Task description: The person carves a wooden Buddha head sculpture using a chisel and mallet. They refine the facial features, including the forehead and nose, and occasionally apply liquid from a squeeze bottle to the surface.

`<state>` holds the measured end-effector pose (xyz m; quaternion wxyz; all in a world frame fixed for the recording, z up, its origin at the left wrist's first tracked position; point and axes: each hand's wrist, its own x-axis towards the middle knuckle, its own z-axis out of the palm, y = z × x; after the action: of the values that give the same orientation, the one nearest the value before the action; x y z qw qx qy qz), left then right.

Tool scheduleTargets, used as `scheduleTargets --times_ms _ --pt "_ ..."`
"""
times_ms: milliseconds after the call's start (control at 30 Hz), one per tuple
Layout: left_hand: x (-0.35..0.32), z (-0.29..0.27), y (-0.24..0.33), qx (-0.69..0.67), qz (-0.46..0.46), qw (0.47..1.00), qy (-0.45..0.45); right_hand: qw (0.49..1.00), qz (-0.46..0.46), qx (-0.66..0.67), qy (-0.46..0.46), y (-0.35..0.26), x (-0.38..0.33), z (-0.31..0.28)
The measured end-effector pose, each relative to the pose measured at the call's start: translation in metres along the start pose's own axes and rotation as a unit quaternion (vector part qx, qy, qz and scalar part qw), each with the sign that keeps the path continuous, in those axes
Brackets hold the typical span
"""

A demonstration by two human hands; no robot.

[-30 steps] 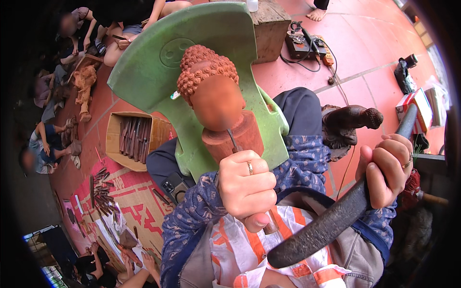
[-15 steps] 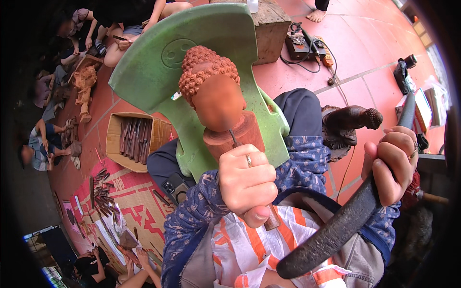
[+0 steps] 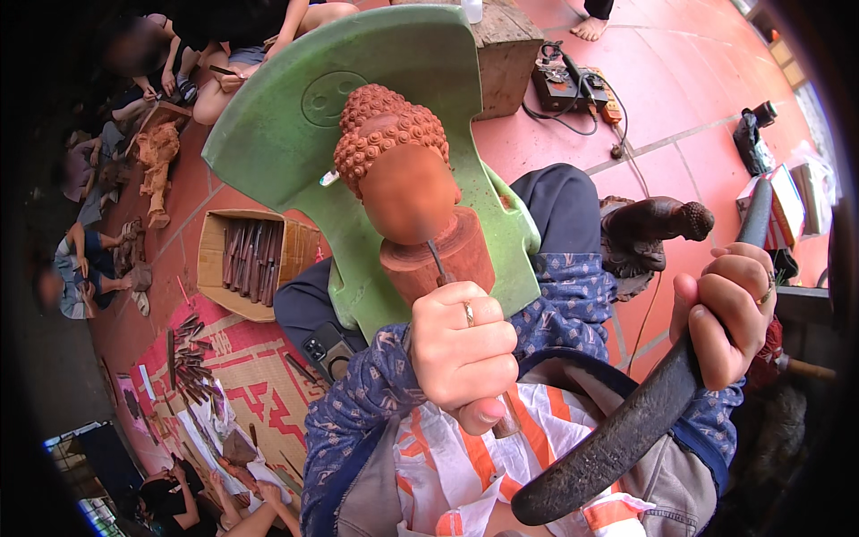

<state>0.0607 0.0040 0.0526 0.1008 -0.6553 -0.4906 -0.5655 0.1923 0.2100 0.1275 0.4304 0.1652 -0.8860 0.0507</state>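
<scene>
While the left grip [image 3: 463, 353], slightly lower than half a second ago, clenches the chisel [image 3: 437, 259], the tip's placement at the carved head [image 3: 398, 170], upper centre, looks unchanged; lower right, the right grip [image 3: 729, 313] clasps the bar [image 3: 617, 446].

The carved face [image 3: 409, 195] is blurred beyond detail.

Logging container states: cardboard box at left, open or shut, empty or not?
Open, not empty: the cardboard box has an uncovered mouth, and many dark slender rods show inside.
</scene>
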Motion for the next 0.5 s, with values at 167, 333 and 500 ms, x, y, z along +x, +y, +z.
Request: scheduleTargets --times_ms 167,333,500 --pt "-0.003 -0.005 0.001 -0.007 0.003 0.999 -0.037 1.0 0.002 0.016 0.009 -0.004 0.001 -0.001" --pt "-0.009 -0.009 -0.002 -0.016 0.021 0.998 -0.056 1.0 -0.024 -0.016 -0.004 -0.007 0.006 -0.001" --pt "-0.008 -0.013 -0.002 -0.019 0.023 0.997 -0.07 0.997 -0.062 -0.031 -0.024 -0.006 0.007 -0.004"
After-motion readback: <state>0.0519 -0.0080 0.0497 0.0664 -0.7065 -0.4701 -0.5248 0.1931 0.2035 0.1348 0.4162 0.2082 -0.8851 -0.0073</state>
